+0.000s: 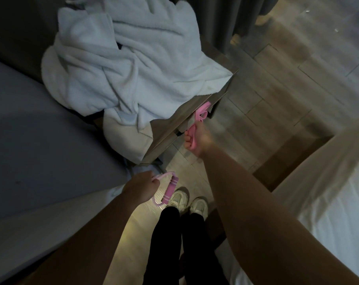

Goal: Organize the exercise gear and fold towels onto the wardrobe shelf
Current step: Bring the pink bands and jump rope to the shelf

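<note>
Your left hand is clamped on the pink resistance band beside its striped handle, low by your shoes, while your right hand curls its fingers round the tube, the other handle just beyond them against the bench front, below the heaped towels.

We see a small wooden table standing on a wood-plank floor, between a grey couch and a bed with a white sheet. A crumpled heap of white towels lies on the tabletop, covering nearly all of it and spilling over its near corner. Our white shoes stand on the floor.
</note>
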Tool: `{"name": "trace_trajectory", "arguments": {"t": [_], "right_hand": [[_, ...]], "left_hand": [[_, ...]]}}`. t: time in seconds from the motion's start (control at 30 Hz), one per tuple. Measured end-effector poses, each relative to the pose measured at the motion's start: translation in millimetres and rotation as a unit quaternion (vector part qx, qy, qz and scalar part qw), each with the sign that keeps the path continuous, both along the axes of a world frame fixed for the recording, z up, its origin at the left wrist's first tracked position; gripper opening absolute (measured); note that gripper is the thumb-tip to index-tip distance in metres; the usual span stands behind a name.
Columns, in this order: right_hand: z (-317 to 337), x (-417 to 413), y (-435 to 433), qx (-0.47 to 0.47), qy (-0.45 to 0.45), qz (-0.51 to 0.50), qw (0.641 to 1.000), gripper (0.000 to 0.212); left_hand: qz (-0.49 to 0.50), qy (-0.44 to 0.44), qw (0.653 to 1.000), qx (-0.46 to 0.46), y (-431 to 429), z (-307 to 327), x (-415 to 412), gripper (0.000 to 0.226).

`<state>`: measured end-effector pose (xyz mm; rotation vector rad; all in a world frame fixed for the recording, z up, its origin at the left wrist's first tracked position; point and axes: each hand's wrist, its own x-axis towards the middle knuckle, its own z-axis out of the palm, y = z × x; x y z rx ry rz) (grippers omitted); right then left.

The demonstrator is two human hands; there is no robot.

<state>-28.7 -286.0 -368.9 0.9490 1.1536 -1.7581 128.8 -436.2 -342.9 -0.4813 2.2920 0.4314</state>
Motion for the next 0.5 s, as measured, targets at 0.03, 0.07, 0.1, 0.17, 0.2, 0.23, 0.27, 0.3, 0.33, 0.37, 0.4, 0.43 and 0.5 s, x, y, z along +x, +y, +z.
{"name": "trace_trajectory", "arguments": {"t": [0.03, 0.07, 0.1, 0.17, 0.2, 0.23, 0.27, 0.3, 0.33, 0.37, 0.4, 0.43, 0.5], "right_hand": [[1, 0, -1, -0.003, -0.002, 0.000, 1.000, 0.055], [2, 0, -1, -0.007, -0.004, 0.000, 1.000, 0.056], [5, -1, -1, -0.011, -0.005, -0.001, 1.000, 0.057], [12, -1, -1, -0.017, -0.005, -0.008, 1.000, 0.056], [15, -1, 0, -0.018, -0.005, -0.013, 1.000, 0.055], [19, 1, 0, -0.016, -0.004, -0.017, 1.000, 0.053], [22, 3, 0, -0.008, -0.005, -0.017, 1.000, 0.050], [25, 5, 2, 0.004, -0.008, -0.016, 1.000, 0.045], [29, 8, 4, 0.017, -0.013, -0.013, 1.000, 0.042], [32, 12, 8, 0.030, -0.017, -0.010, 0.999, 0.042], [36, 16, 12, 0.041, -0.019, -0.007, 0.999, 0.046], [40, 19, 18, 0.048, -0.020, -0.002, 0.999, 0.051], [48, 27, 28, 0.048, -0.018, 0.016, 0.999, 0.056]], "left_hand": [[0.013, -0.003, 1.000, 0.003, -2, 1, 1, 0.016], [0.019, -0.001, 1.000, 0.003, -4, 1, 1, 0.016], [0.025, 0.001, 1.000, 0.002, -6, 1, 2, 0.016], [0.028, 0.002, 1.000, 0.003, -10, 3, 3, 0.018], [0.029, 0.002, 1.000, 0.000, -11, 5, 3, 0.018], [0.033, 0.000, 0.999, -0.003, -12, 7, 3, 0.019], [0.029, -0.002, 1.000, -0.007, -13, 8, 3, 0.019], [0.030, -0.006, 0.999, -0.011, -13, 11, 3, 0.019], [0.028, -0.007, 0.999, -0.015, -13, 15, 2, 0.019], [0.028, -0.004, 0.999, -0.016, -13, 19, 1, 0.018], [0.023, 0.000, 1.000, -0.017, -13, 24, 0, 0.017], [0.020, 0.002, 1.000, -0.012, -14, 29, 0, 0.018], [0.033, -0.003, 0.999, 0.019, -15, 38, 0, 0.023]]}}
